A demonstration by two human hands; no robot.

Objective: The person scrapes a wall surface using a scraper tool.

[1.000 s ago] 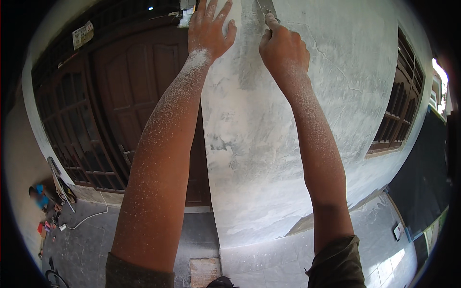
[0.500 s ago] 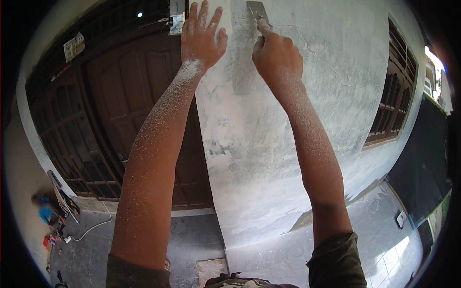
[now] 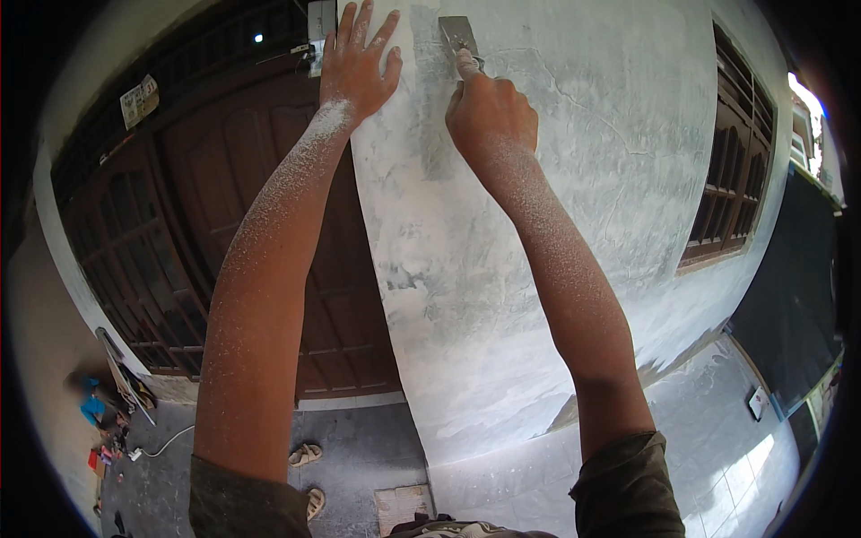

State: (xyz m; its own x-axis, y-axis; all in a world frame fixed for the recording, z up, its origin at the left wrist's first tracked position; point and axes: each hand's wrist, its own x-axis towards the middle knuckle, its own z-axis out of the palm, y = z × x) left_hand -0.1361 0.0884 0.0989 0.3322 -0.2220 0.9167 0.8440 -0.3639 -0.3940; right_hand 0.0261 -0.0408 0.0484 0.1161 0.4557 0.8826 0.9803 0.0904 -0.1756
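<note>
My right hand (image 3: 493, 117) is closed round the handle of a putty knife (image 3: 457, 36), its index finger laid along the tool. The flat grey blade lies against the patchy grey-white wall (image 3: 502, 269). To its left, my left hand (image 3: 359, 72) is open with fingers spread, at the wall's edge beside the door frame. White dust coats both forearms, thickest at the left wrist. The handle is mostly hidden inside my right fist. A thin crack runs through the plaster right of the blade.
Left of the wall stands a brown wooden door (image 3: 345, 296) with glazed panels. A shuttered window (image 3: 731, 152) is on the right. Sandals (image 3: 305, 455) lie on the grey tiled floor (image 3: 359, 448). At the far left a person in blue (image 3: 91, 408) sits low near a white power cord (image 3: 166, 441).
The putty knife and my right hand have shifted slightly left and down in view. My left hand appears a little further left, and the sandals now show more fully.
</note>
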